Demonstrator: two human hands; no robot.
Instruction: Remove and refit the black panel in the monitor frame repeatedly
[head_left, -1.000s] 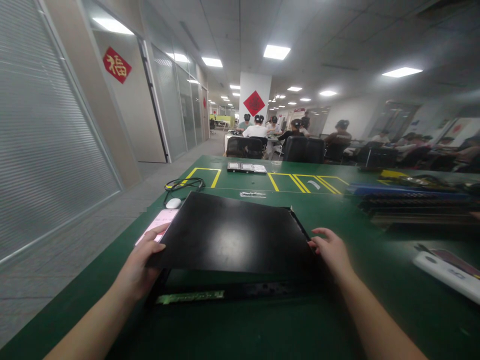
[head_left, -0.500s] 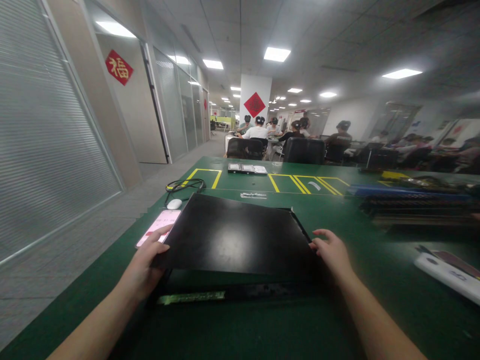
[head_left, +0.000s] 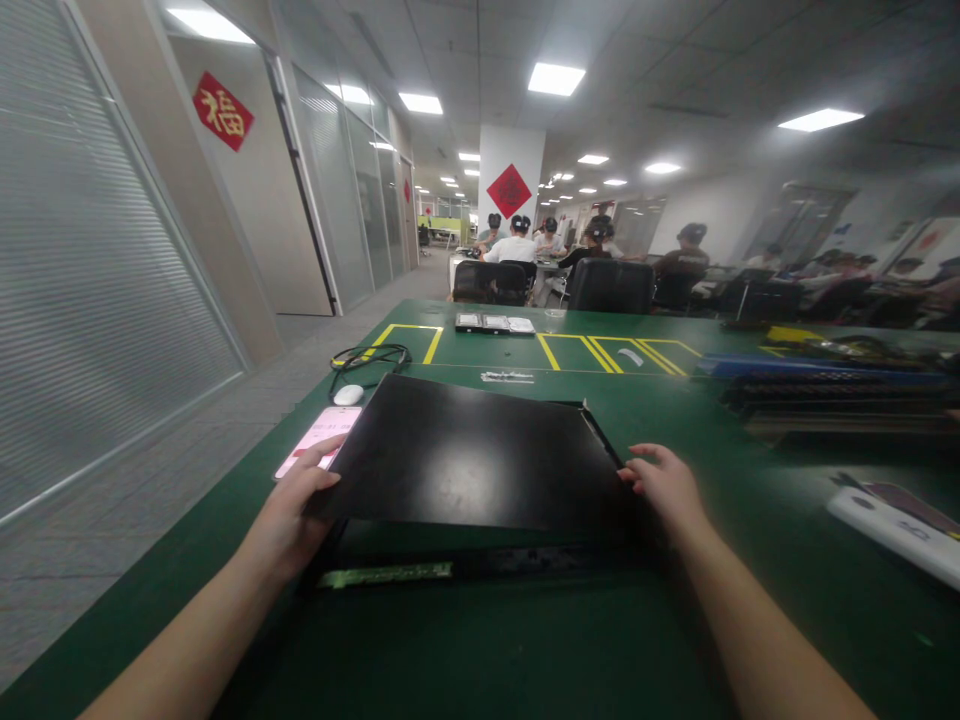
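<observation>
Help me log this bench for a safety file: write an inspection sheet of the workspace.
Surface: green table, yellow tape outlines.
Things: black panel over dark frame; green strip at near side.
Clutter: phone and white rounded object, left; white device, right.
Hands: left hand grips panel's left edge; right hand at its right edge.
Cables: black cable, loosely looped, far left.
Surroundings: seated people and chairs beyond the table.
</observation>
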